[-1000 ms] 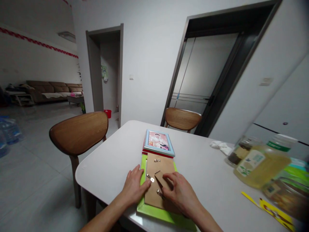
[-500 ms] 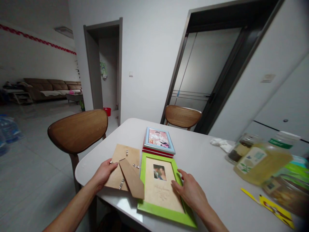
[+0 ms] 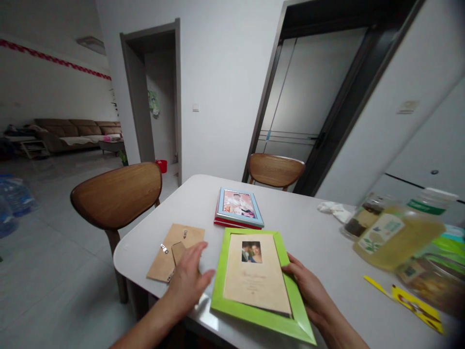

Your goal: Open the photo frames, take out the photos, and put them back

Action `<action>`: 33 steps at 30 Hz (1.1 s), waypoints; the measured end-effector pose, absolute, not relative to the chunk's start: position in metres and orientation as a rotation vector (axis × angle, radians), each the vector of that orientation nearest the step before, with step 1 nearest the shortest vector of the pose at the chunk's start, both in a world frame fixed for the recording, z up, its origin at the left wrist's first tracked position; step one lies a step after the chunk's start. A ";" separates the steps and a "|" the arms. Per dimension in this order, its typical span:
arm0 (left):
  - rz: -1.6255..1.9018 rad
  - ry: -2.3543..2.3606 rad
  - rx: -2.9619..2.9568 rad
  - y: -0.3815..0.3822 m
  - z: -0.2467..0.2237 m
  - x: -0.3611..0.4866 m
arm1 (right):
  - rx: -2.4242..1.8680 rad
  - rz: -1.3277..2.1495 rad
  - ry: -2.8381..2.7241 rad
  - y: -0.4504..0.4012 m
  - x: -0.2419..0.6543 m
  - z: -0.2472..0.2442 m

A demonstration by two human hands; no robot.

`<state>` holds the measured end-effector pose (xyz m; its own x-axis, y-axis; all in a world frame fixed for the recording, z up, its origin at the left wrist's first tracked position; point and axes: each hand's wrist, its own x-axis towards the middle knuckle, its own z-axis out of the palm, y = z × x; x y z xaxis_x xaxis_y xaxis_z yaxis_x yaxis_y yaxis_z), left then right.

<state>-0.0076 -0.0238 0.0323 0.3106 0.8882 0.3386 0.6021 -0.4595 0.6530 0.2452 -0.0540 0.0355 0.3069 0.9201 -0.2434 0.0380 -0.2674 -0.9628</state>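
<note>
The green frame (image 3: 261,317) sits at the near side of the white table (image 3: 298,228), face up, its lower edge close to the table's rim. The person's right hand (image 3: 310,288) grasps its right edge, thumb over the border and fingers tucked out of sight; I can't tell whether the frame is lifted there. Inside the border lies a cream sheet (image 3: 254,291) with a small photo near its top.

The left hand (image 3: 189,278) is free of any grip, fingers spread, its thumb just beside the frame's left edge. Partly behind it, the brown backing board (image 3: 159,265) lies with its metal clips upward, near the table's edge; whether the hand touches it, I can't tell. A strip of tabletop separates board and frame.

Just beyond the frame's far edge, a blue frame (image 3: 238,219) rests on a red one (image 3: 227,223), limiting room that way. To the right, a broad stretch of tabletop reaches to the yellow packet (image 3: 417,309) and the large bottle (image 3: 395,242), both well apart from the right hand.
</note>
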 end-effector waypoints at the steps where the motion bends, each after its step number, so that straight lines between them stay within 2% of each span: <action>1: 0.928 1.218 2.207 -0.035 0.035 0.010 | -1.471 1.178 -0.843 -0.057 0.241 0.041; 6: 0.905 0.882 2.386 -0.067 0.050 0.077 | -1.239 1.216 -0.667 -0.064 0.224 0.061; 11: 1.032 0.684 2.538 -0.062 0.071 0.079 | -1.262 1.191 -0.742 -0.063 0.232 0.056; 15: 1.285 0.985 2.279 -0.047 0.078 0.043 | -1.511 1.088 -0.854 -0.060 0.253 0.040; 18: 1.353 1.281 2.020 -0.036 0.060 0.008 | -1.717 0.942 -0.979 -0.057 0.266 0.025; 24: 1.185 1.453 1.939 -0.034 0.016 -0.029 | -2.150 0.411 -1.364 -0.051 0.274 0.010; 33: 0.907 1.357 2.451 -0.044 0.014 -0.026 | -2.281 0.226 -1.564 -0.051 0.266 0.007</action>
